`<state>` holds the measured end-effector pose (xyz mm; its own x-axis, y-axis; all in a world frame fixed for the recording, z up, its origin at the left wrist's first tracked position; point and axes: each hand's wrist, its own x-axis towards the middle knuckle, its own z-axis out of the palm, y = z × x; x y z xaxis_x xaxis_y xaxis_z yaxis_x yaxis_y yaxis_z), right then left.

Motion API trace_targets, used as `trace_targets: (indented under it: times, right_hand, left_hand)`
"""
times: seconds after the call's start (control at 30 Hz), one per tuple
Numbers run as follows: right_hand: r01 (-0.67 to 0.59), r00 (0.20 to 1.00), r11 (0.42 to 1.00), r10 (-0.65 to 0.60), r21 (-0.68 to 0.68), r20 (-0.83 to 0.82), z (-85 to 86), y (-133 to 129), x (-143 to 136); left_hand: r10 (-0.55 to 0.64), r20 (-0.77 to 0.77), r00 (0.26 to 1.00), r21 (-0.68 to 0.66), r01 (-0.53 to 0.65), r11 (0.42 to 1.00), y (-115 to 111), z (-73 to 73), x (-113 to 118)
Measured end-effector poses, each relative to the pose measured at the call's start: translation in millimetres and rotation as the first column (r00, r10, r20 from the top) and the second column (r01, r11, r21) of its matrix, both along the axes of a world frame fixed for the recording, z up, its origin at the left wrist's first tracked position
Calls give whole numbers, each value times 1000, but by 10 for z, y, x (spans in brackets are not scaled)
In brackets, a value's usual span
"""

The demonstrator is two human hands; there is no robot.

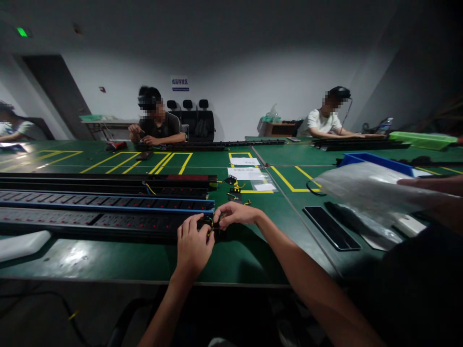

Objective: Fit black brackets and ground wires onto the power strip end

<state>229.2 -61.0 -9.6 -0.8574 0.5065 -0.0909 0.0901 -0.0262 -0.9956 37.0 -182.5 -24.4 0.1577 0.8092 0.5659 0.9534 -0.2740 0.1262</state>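
Note:
A long black power strip (130,224) with red marks lies along the table. Its right end, with thin yellow and green wires (210,226), sits between my hands. My left hand (195,243) rests over that end, its fingers curled on the strip and the wires. From the right, my right hand (237,214) meets it with thumb and forefinger pinched at the wired end. Whatever small part lies in that pinch is mostly hidden by the fingers. Just behind my right hand are small black brackets (231,180) with yellow wires.
More strips, one blue-edged (108,198), lie behind. To the right are a phone (331,227), a clear plastic bag (361,185), a blue tray (376,163) and another person's arm (434,185). Paper labels (246,172) lie ahead. Co-workers sit across the table; white foam (23,245) lies left.

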Motion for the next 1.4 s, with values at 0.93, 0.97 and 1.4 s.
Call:
trace_targets:
  times: [0.93,0.97,1.4]
  right_hand:
    - [-153,889,809,-137,567,436,24,0,-42]
    - [-143,892,813,-141,564,429,32,-10,-47]
    - [-109,894,802,-179,588,410,43,-45,-118]
  left_hand:
    - [18,9,1000,-36,-18,999,-35,41,22]
    - [18,9,1000,-32,-18,999,-34,38,22]
    - [-29,-15,999,-7,29,1000,-38,32,-14]
